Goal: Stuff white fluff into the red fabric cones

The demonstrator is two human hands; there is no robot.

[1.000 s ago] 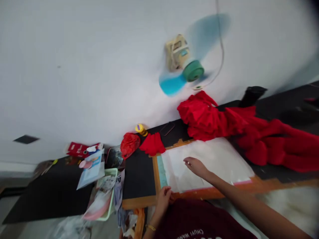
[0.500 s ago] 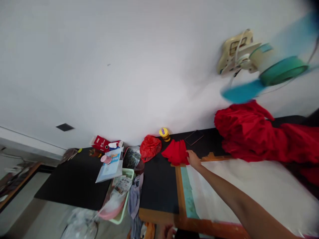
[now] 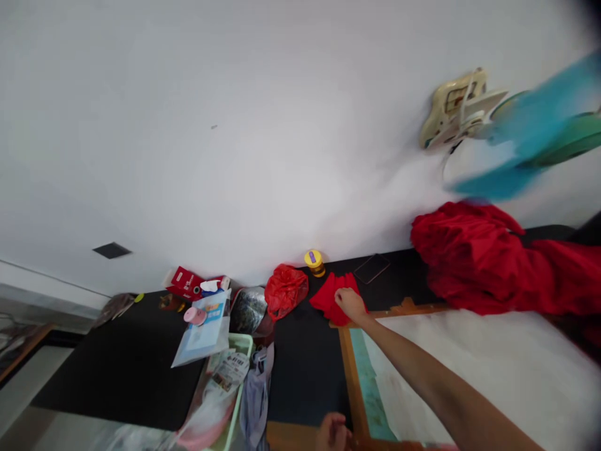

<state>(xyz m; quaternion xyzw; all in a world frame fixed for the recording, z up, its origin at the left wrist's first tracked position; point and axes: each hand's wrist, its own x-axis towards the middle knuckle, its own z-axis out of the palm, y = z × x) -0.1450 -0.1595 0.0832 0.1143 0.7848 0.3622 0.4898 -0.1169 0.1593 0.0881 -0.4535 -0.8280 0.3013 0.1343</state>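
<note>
At nine o'clock from the right hand [image 3: 351,304] lies a red bag [image 3: 285,292]; at six, well apart, the left hand [image 3: 334,432] is half curled. The red cloth [image 3: 325,299] lies beneath the right hand; whether either hand grips, I cannot tell. At one lies a phone [image 3: 372,269].

I can make out no words; print on the red box [image 3: 185,283] and the plastic packet [image 3: 231,371] is too small.
</note>
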